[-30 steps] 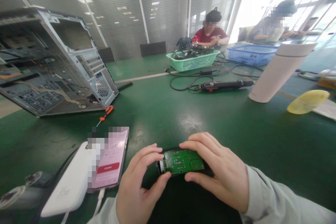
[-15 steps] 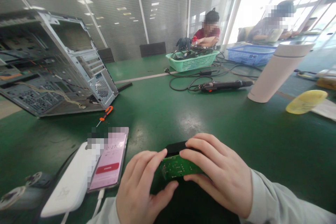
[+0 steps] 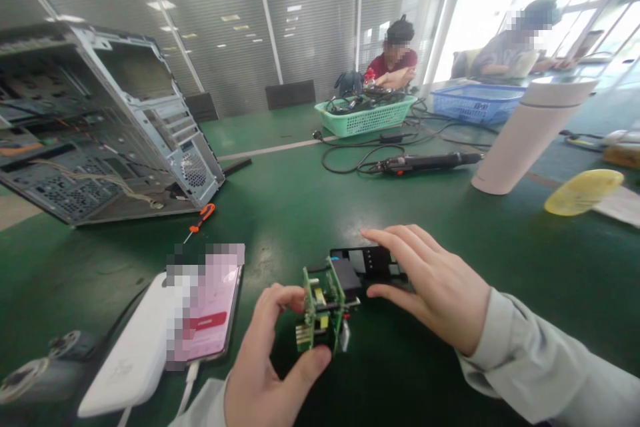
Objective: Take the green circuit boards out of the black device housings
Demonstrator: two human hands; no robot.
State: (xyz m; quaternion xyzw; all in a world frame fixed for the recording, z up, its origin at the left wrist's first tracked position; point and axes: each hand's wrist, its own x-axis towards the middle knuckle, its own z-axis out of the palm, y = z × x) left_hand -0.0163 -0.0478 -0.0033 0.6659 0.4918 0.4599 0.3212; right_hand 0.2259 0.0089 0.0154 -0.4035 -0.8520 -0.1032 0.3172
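My left hand (image 3: pixel 270 360) pinches a small green circuit board (image 3: pixel 323 312) between thumb and fingers and holds it on edge, its parts facing right. To its right lies a black plastic casing (image 3: pixel 367 261) on the green table (image 3: pixel 310 213). My right hand (image 3: pixel 430 287) rests on that casing, thumb and fingers curved round its near and far sides. Board and casing are apart.
A phone with a pink screen (image 3: pixel 210 313) lies on a white power bank (image 3: pixel 135 353) at the left. An open computer case (image 3: pixel 95 127) and orange screwdriver (image 3: pixel 200 219) lie behind. An electric screwdriver (image 3: pixel 430 161), white cylinder (image 3: pixel 530 137), yellow fan (image 3: pixel 583 192) and two baskets lie farther off; two people sit at the back.
The circuit board has come out of the black casing. My left hand lifted it and turned it on edge, while my right hand slid the casing away to the right.
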